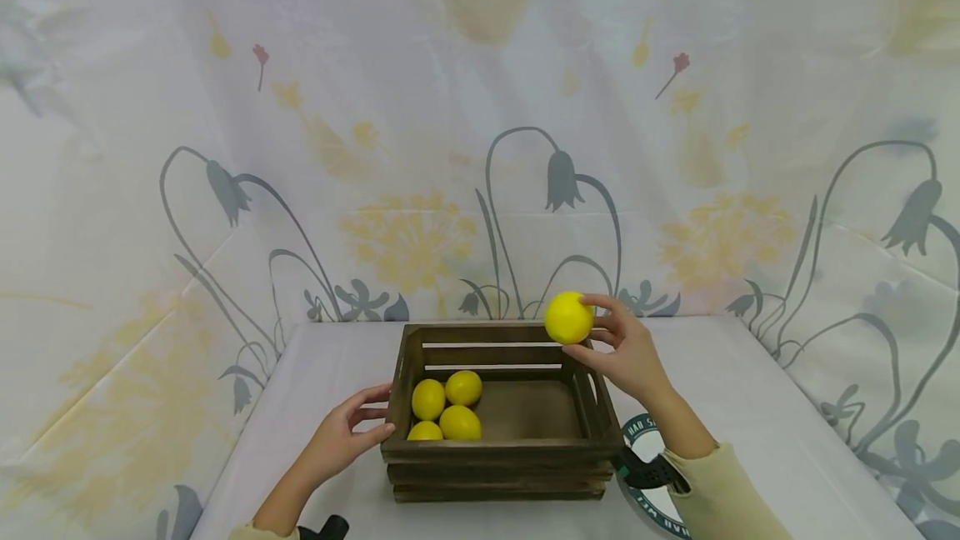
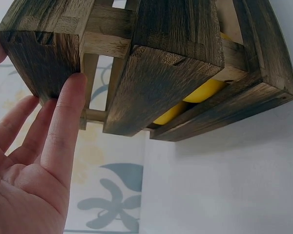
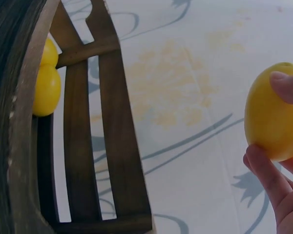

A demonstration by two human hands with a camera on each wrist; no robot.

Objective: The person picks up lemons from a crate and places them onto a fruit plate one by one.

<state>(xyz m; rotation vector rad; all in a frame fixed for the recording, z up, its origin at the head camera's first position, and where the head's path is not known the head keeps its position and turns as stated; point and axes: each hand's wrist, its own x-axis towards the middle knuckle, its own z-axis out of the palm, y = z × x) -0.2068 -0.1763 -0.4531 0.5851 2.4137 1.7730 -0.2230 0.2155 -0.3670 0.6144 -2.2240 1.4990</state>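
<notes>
A dark wooden slatted crate stands on the white table. Several yellow lemons lie together in its left part. My right hand pinches another lemon between thumb and fingers, above the crate's back right corner; in the right wrist view this lemon is clear of the slats. My left hand touches the crate's left end, and in the left wrist view its fingertips rest against the wooden boards.
A round plate with a lettered green rim lies to the right of the crate, partly hidden by the right wrist. Behind the table hangs a pale curtain printed with flowers. Dark straps with cameras sit on both wrists.
</notes>
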